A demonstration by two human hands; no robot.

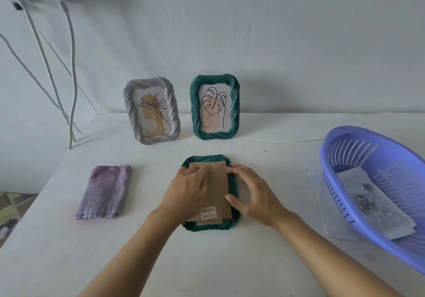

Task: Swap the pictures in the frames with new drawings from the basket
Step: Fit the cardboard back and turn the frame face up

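Green frame point(232, 182) lies face down at the centre of the frame on the white worktop point(264, 250), its brown cardboard backing point(218, 188) turned up. The left hand point(186, 191) rests flat on the left half of that backing, fingers point(197, 170) spread and pressing on it, gripping nothing; the right hand point(250, 193) sits on the frame's right edge, fingers loosely curved, thumb tip touching the backing's right side. A barcode sticker point(209, 212) sits near the backing's lower edge; its print is too small to read. The rim is dark green with twisted, rope-like ridges. Behind it, toward upper centre, two more frames stand upright against the wall: a grey frame point(151, 111) with a line-drawn flower and a second green frame point(215, 108) with a line-drawn leaf. A folded purple cloth point(104, 192) lies at left. At right, a lilac slotted basket point(377, 186) holds grey drawings point(372, 204) of roses.
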